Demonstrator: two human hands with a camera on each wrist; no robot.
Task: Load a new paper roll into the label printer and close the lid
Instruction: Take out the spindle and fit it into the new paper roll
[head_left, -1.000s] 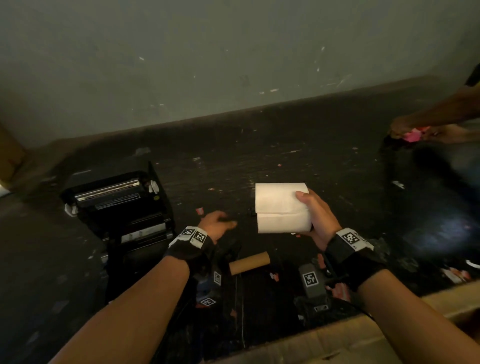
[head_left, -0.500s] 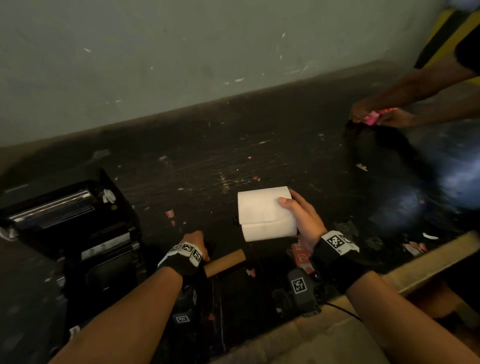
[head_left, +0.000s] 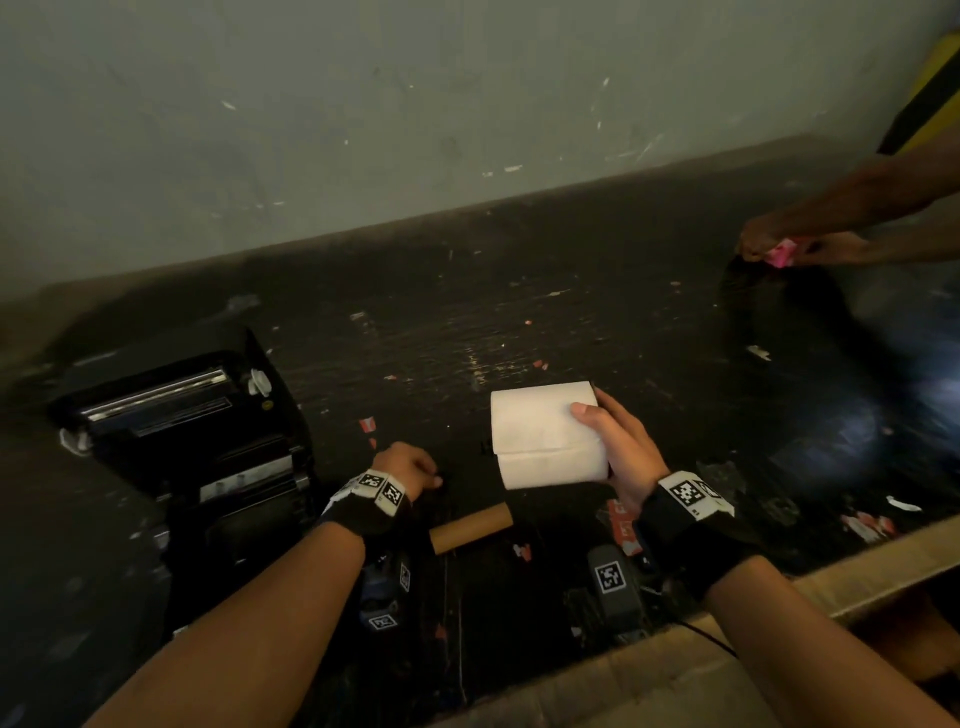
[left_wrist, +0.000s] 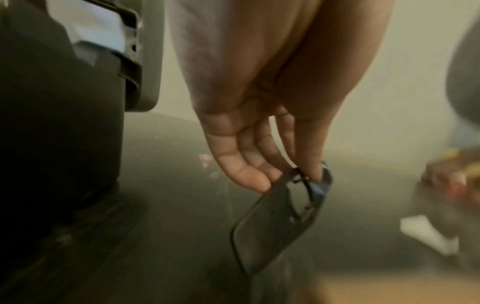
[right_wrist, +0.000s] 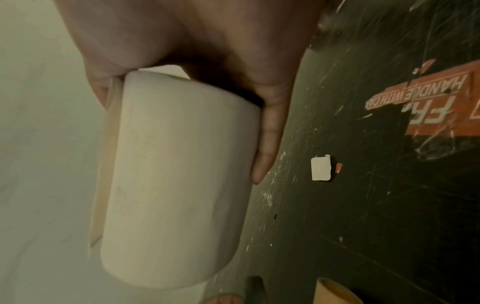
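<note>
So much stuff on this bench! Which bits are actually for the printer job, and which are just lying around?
For the job:
- label printer, lid open
- white paper roll in right hand
- black plastic piece pinched by left hand

Lying about:
- empty cardboard core
- red sticker
- paper scrap
- another person's hands

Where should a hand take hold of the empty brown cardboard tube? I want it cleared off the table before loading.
Grip the cardboard tube across its middle, coming down from above: it lies flat on the table, long axis roughly left to right, so thumb and fingers can straddle its round sides. The left hand is nearest, but it already pinches a black plastic piece.
</note>
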